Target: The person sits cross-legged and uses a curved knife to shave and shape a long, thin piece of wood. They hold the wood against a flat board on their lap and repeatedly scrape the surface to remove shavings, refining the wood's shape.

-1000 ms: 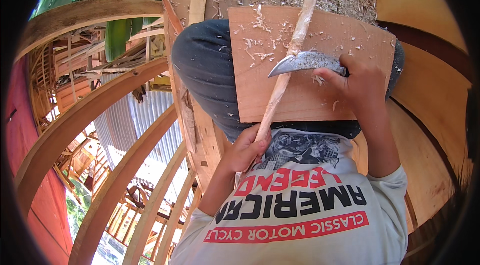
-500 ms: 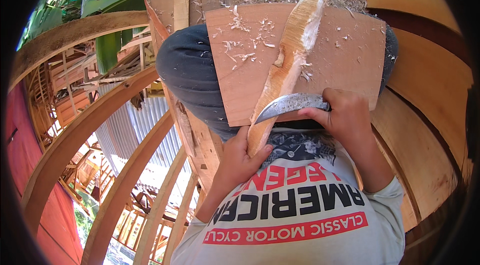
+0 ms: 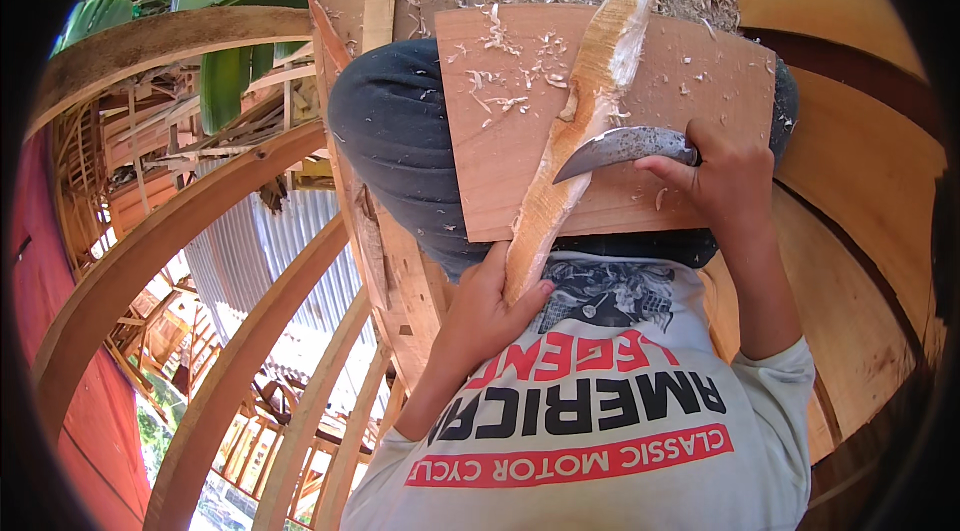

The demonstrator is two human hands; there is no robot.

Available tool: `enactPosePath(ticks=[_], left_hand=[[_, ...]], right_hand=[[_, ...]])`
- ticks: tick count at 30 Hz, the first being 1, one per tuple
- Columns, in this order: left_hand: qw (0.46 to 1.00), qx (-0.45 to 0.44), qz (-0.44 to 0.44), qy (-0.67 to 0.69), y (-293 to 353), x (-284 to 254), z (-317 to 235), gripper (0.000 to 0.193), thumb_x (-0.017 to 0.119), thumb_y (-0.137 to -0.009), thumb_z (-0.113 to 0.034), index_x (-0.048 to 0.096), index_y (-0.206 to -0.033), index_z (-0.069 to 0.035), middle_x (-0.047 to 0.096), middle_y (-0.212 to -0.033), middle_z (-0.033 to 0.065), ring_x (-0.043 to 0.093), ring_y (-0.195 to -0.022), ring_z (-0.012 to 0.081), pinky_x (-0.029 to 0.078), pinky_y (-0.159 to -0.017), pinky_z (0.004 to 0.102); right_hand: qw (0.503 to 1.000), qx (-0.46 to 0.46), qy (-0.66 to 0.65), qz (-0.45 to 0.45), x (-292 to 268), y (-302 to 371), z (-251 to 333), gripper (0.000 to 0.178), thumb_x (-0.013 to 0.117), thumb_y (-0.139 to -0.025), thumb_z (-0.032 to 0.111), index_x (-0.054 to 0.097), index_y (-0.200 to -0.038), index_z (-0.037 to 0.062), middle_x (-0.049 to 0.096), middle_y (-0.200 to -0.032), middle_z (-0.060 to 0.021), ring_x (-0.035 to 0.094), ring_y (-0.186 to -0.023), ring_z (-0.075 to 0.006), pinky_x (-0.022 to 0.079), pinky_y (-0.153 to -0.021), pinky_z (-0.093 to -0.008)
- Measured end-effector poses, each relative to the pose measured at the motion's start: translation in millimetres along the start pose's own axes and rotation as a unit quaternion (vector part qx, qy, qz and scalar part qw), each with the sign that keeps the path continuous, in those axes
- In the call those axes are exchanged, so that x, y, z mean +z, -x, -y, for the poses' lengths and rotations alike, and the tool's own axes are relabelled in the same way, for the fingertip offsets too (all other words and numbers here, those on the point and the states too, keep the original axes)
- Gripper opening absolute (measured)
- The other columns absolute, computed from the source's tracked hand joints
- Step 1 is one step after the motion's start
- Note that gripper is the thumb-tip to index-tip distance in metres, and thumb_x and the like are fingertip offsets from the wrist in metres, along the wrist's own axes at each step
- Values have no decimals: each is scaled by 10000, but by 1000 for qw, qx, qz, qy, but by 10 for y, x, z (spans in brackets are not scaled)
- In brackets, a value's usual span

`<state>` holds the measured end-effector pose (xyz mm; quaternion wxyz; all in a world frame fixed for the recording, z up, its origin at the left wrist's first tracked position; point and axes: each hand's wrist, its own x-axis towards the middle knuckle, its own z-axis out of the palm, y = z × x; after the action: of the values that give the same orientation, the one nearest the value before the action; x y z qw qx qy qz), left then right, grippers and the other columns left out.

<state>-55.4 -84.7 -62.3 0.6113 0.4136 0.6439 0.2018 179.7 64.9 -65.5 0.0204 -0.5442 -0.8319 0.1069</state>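
Head view, wood strip (image 3: 596,81), lower end in left grip (image 3: 487,313), knife (image 3: 630,145) across.

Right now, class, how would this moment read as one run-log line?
left hand: grips wood strip; right hand: holds curved knife, blade tip over strip; board: on lap, bearing shavings

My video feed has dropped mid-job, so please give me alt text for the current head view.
A right hand holds a curved knife across a long piece of wood, whose near end the left hand grips. Beneath, a flat wooden board dotted with curled shavings lies over dark-trousered legs.
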Motion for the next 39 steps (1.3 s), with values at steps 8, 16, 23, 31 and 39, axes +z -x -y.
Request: enactPosePath(ticks=[8, 16, 23, 31, 39], left_hand=[[1000, -17, 1, 19, 2, 28, 59, 435, 645, -814, -298, 519, -1069, 31, 622, -815, 224, 629, -741, 333, 464, -683, 385], [999, -37, -9, -25, 124, 93, 22, 420, 660, -813, -301, 518, -1043, 21, 616, -809, 209, 623, -741, 278, 463, -688, 370], [992, 21, -78, -97, 190, 15, -420, 467, 693, -789, -308, 525, -1092, 5, 637, -828, 173, 629, -733, 243, 473, -669, 338], [973, 61, -176, -136, -63, -168, -944, 491, 777, -706, -290, 555, -1026, 8, 647, -812, 198, 668, -752, 279, 495, -655, 325], [982, 35, -112, -148, -107, 72, -1388, 458, 778, -729, -169, 545, -1071, 27, 649, -939, 129, 613, -866, 139, 496, -751, 280]], right_hand=[[995, 95, 17, -34, -19, -90, -181, 566, 660, -724, 595, 662, -731, 29, 585, -570, -136, 606, -550, -320, 471, -502, -367], [971, 168, -167, -16, -278, 67, -302, 514, 632, -791, 541, 671, -744, 31, 586, -580, -170, 623, -599, -350, 465, -517, -393], [951, 28, -304, 46, -214, 360, 200, 464, 696, -748, 489, 648, -686, 31, 576, -557, -151, 608, -531, -322, 454, -485, -386], [900, 45, -434, 22, -422, 99, 75, 310, 734, -751, 325, 676, -767, 20, 589, -570, -148, 623, -526, -291, 467, -488, -362], [962, 62, -235, -126, -492, -80, -319, 124, 678, -696, 188, 650, -675, 69, 577, -557, -139, 590, -528, -342, 468, -502, -419]])
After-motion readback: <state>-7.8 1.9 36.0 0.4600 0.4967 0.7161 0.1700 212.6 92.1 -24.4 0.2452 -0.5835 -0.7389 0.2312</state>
